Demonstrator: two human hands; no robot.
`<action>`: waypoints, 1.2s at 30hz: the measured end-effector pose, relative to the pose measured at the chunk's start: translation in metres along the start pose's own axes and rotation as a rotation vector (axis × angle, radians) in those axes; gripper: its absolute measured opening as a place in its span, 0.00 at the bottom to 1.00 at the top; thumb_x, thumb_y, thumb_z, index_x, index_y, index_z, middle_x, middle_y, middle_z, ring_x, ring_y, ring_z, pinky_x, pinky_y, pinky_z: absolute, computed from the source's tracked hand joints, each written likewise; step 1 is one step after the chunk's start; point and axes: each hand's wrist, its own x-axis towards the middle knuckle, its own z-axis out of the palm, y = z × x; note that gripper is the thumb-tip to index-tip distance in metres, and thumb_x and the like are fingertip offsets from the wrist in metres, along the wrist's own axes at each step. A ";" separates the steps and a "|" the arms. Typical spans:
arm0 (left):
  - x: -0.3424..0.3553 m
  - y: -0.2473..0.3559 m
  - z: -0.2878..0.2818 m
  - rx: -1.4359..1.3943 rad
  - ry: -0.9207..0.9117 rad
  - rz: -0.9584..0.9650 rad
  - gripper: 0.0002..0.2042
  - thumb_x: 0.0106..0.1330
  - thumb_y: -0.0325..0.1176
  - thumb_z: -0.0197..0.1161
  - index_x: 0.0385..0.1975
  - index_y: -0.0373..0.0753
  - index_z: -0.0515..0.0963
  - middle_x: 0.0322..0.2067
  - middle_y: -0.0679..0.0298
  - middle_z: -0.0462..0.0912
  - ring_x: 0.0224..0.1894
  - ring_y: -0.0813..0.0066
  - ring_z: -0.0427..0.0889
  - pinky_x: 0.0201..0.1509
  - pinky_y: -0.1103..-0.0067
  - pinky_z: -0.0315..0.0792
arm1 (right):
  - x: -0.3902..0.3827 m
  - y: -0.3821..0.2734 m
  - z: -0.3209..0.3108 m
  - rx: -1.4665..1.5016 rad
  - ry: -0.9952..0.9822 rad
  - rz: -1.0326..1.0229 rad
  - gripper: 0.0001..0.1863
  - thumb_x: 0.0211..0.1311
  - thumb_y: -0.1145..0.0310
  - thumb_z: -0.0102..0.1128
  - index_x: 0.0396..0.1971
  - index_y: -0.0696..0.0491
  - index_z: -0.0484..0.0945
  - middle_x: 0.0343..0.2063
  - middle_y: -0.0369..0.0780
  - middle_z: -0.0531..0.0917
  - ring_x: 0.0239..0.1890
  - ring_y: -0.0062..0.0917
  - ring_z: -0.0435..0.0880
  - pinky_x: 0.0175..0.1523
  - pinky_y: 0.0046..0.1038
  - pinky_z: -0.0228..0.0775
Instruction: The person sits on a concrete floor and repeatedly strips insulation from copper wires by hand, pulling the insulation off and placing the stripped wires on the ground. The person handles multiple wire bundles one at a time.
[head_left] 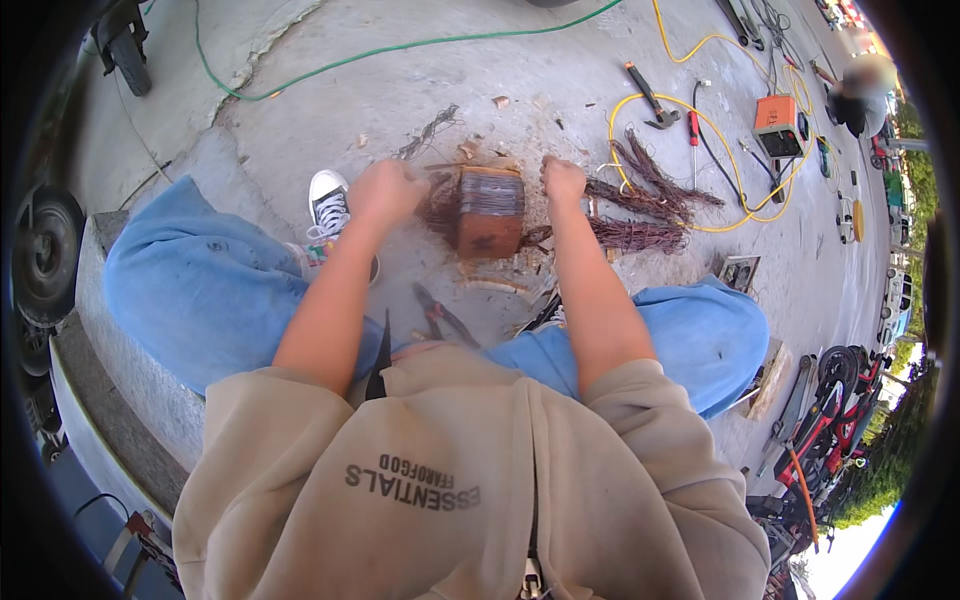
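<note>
A rusty, block-shaped metal core (490,225) with a grey ribbed top section sits on the concrete floor between my feet. Brown wire strands stick out at its left side. My left hand (388,192) is closed beside those strands; blur hides what its fingers grip. On the other side, my right hand (563,180) is a closed fist just above the core's right edge, its contents too small to make out. Several bundles of reddish-brown wire (640,235) lie to the right of that hand. Nearer my body, pliers (440,312) rest on the floor with their handles apart.
Beyond the wire lie a claw hammer (655,105), a red-handled screwdriver (694,135) and a looping yellow cord (612,120). An orange machine (778,122) stands farther right, with a person (862,95) behind it. A green hose (400,47) crosses the far floor. Loose scraps surround the core.
</note>
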 end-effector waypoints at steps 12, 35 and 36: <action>-0.076 0.028 -0.114 -0.500 0.328 0.348 0.17 0.60 0.44 0.63 0.25 0.33 0.78 0.19 0.66 0.79 0.22 0.76 0.75 0.29 0.80 0.68 | -0.226 -0.212 -0.009 -0.083 -0.920 -0.660 0.30 0.53 0.52 0.72 0.46 0.60 0.74 0.30 0.40 0.83 0.35 0.26 0.83 0.41 0.29 0.74; -0.043 0.044 -0.075 -1.427 -0.137 0.039 0.14 0.66 0.41 0.62 0.22 0.40 0.73 0.12 0.77 0.59 0.14 0.87 0.55 0.21 0.84 0.54 | -0.167 -0.249 -0.112 0.272 -0.612 -0.544 0.18 0.65 0.62 0.60 0.48 0.58 0.75 0.16 0.30 0.69 0.17 0.13 0.67 0.24 0.20 0.63; -0.055 0.044 -0.106 -1.576 -0.214 0.186 0.13 0.67 0.39 0.61 0.24 0.39 0.73 0.13 0.78 0.58 0.15 0.88 0.54 0.22 0.85 0.54 | -0.172 -0.254 -0.111 0.285 -0.642 -0.528 0.17 0.64 0.61 0.60 0.46 0.58 0.77 0.17 0.30 0.70 0.18 0.13 0.68 0.25 0.19 0.64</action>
